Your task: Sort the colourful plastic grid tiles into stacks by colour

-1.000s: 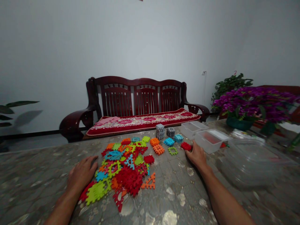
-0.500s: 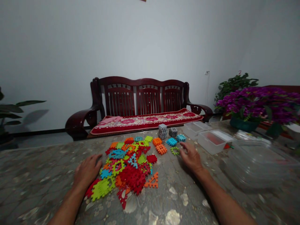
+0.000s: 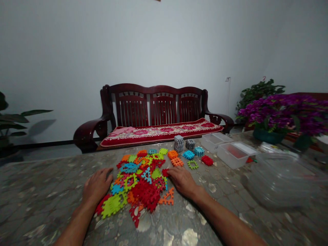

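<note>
A heap of flat interlocking plastic pieces in red, green, orange and blue lies on the marbled table. My left hand rests flat on the table against the heap's left edge, fingers stretched out. My right hand is at the heap's right edge, its fingers bent together over a red toothed piece. Beyond it are sorted small stacks: orange, blue, red, grey, and a single green frame piece.
Two clear plastic boxes stand to the right of the stacks, and a large clear container is nearer on the right. Purple flowers in a pot sit at the far right. A dark wooden bench stands behind the table.
My right hand left the red stack by the boxes and moved left to the heap's right edge, onto a red piece. The left hand stayed put.
</note>
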Demonstrator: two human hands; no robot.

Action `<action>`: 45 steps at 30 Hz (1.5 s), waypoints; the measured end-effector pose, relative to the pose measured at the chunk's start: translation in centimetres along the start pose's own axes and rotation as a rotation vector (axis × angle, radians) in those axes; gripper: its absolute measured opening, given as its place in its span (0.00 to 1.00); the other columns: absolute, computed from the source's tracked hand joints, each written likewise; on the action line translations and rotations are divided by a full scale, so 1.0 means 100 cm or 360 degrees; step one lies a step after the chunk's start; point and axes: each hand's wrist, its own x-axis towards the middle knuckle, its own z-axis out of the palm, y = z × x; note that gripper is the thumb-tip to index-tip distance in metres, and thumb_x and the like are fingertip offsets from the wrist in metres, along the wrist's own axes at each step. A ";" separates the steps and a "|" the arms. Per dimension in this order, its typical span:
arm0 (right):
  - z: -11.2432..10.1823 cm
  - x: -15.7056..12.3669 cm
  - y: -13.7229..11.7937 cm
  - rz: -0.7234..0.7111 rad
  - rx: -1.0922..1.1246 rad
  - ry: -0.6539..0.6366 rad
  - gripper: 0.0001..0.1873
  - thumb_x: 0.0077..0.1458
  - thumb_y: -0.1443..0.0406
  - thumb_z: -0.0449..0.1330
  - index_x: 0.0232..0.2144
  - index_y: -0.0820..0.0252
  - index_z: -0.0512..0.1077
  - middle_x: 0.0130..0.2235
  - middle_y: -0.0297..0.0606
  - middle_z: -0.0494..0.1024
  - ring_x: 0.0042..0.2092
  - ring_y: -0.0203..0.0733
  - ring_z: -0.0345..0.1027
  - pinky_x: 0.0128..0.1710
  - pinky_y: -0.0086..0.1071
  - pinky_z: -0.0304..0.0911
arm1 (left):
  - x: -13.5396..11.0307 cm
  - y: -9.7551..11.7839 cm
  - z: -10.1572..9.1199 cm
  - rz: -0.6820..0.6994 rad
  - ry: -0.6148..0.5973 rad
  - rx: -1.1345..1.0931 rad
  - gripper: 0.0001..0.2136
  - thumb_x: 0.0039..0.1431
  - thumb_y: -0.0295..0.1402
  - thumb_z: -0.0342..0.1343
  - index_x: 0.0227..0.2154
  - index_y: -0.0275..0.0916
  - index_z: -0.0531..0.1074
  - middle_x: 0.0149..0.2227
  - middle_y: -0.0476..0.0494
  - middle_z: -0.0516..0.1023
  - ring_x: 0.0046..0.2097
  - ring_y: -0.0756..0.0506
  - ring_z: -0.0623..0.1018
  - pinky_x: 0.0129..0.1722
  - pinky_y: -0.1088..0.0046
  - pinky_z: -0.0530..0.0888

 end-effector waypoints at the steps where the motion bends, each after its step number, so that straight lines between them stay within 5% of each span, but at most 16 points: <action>1: 0.002 -0.001 0.002 0.0023 0.0024 0.0042 0.13 0.66 0.67 0.54 0.48 0.54 0.76 0.44 0.40 0.82 0.47 0.43 0.73 0.50 0.35 0.64 | 0.000 -0.001 0.001 0.0004 -0.0003 -0.0003 0.24 0.65 0.37 0.41 0.56 0.39 0.74 0.59 0.34 0.76 0.59 0.35 0.74 0.60 0.51 0.66; 6: -0.007 -0.009 0.015 0.0280 0.0303 0.0255 0.19 0.65 0.68 0.50 0.53 0.56 0.74 0.51 0.43 0.80 0.52 0.44 0.73 0.54 0.38 0.66 | 0.001 -0.003 0.003 -0.0028 -0.0055 -0.0019 0.24 0.66 0.37 0.39 0.57 0.38 0.73 0.60 0.34 0.74 0.60 0.35 0.73 0.61 0.52 0.65; 10: -0.026 -0.015 0.025 0.0330 0.0416 0.0008 0.20 0.62 0.68 0.50 0.51 0.57 0.76 0.52 0.42 0.80 0.53 0.45 0.73 0.56 0.40 0.66 | 0.000 -0.001 0.001 -0.0016 -0.0036 -0.0031 0.24 0.65 0.37 0.40 0.57 0.38 0.73 0.60 0.34 0.74 0.60 0.35 0.73 0.61 0.52 0.65; 13: -0.036 -0.019 0.026 0.0263 0.0293 0.0043 0.19 0.61 0.67 0.52 0.51 0.56 0.76 0.52 0.42 0.79 0.54 0.45 0.71 0.57 0.40 0.64 | -0.001 0.001 -0.002 -0.0005 -0.0037 -0.0034 0.24 0.65 0.37 0.40 0.56 0.38 0.74 0.59 0.34 0.75 0.59 0.35 0.73 0.60 0.52 0.66; 17: -0.043 -0.024 0.012 0.0419 0.0058 0.0152 0.15 0.60 0.66 0.56 0.47 0.56 0.77 0.49 0.42 0.78 0.52 0.46 0.70 0.54 0.39 0.64 | -0.001 0.003 -0.003 -0.0013 -0.0007 -0.0029 0.23 0.63 0.37 0.43 0.55 0.40 0.75 0.57 0.35 0.77 0.58 0.35 0.74 0.59 0.53 0.67; 23: -0.041 -0.024 -0.023 0.0763 -0.0254 -0.0088 0.23 0.53 0.54 0.65 0.49 0.57 0.73 0.48 0.47 0.75 0.50 0.54 0.68 0.47 0.41 0.64 | 0.000 0.000 -0.001 0.0005 -0.0027 -0.0004 0.24 0.65 0.37 0.40 0.56 0.39 0.74 0.60 0.35 0.75 0.59 0.35 0.74 0.60 0.52 0.67; 27: -0.037 -0.021 -0.030 0.0726 -0.0349 -0.0180 0.16 0.57 0.60 0.60 0.46 0.60 0.73 0.47 0.50 0.75 0.51 0.55 0.67 0.49 0.42 0.63 | 0.001 -0.002 0.001 0.0019 -0.0036 0.0001 0.25 0.66 0.38 0.39 0.57 0.37 0.73 0.60 0.33 0.74 0.60 0.35 0.73 0.61 0.52 0.66; 39: -0.040 -0.028 -0.014 0.0629 -0.0371 -0.0171 0.17 0.53 0.65 0.58 0.47 0.61 0.72 0.44 0.50 0.79 0.46 0.52 0.71 0.45 0.38 0.64 | 0.001 -0.004 0.004 0.0026 0.0002 0.0002 0.24 0.66 0.38 0.40 0.56 0.39 0.74 0.59 0.35 0.76 0.59 0.36 0.74 0.61 0.54 0.67; 45: -0.061 -0.029 0.031 0.0657 -0.0261 0.0218 0.25 0.52 0.64 0.59 0.54 0.56 0.71 0.47 0.44 0.81 0.47 0.48 0.73 0.47 0.36 0.64 | 0.004 -0.009 0.009 0.0045 0.0005 0.0009 0.26 0.65 0.39 0.38 0.57 0.38 0.74 0.59 0.34 0.75 0.59 0.34 0.74 0.60 0.52 0.67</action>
